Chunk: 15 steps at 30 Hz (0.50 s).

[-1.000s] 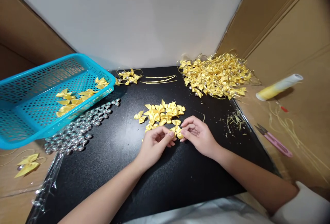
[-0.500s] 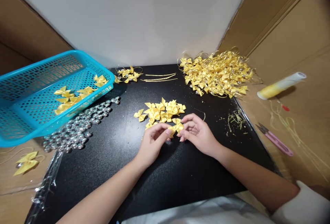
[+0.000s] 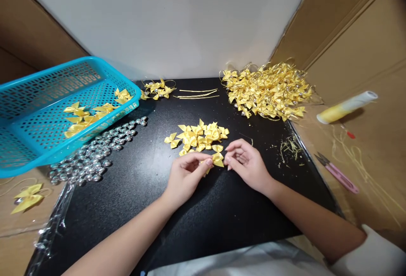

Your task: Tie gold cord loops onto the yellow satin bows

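Left hand pinches a small, yellow, satiny ribbon bow, just at the near side of the loose yellow bow pile on the black bench; right hand narrowly curled, right of that pile; whether it grips anything, cannot tell; likely risk: one-sided pinch slackens, bow twists or drops among its lookalikes.
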{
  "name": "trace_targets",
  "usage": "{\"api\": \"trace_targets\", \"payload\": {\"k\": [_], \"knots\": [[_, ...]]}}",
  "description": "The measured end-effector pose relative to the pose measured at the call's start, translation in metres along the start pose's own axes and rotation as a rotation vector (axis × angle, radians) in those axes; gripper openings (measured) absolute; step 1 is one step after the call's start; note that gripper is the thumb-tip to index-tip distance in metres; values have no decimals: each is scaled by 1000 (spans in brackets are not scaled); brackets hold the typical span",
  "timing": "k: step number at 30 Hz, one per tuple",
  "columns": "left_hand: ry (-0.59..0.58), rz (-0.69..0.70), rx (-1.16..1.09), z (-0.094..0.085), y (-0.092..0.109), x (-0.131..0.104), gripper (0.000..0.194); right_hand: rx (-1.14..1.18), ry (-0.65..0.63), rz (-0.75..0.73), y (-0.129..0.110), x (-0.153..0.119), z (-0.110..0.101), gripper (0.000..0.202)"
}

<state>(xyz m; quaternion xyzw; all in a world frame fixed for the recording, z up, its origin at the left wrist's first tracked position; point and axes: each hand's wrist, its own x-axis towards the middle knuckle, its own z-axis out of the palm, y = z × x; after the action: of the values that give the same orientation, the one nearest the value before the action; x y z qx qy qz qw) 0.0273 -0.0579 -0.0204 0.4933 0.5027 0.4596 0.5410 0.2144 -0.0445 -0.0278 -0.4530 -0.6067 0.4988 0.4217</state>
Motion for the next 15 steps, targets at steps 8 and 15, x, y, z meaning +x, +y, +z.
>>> {"api": "trace_targets", "payload": {"k": [8,15], "knots": [[468,315,294,-29,0,18,19,-662,38,-293,7,4,-4,7],[470,242,304,-35,-1,24,22,-738,-41,-267,5,2,-5,9]]}}
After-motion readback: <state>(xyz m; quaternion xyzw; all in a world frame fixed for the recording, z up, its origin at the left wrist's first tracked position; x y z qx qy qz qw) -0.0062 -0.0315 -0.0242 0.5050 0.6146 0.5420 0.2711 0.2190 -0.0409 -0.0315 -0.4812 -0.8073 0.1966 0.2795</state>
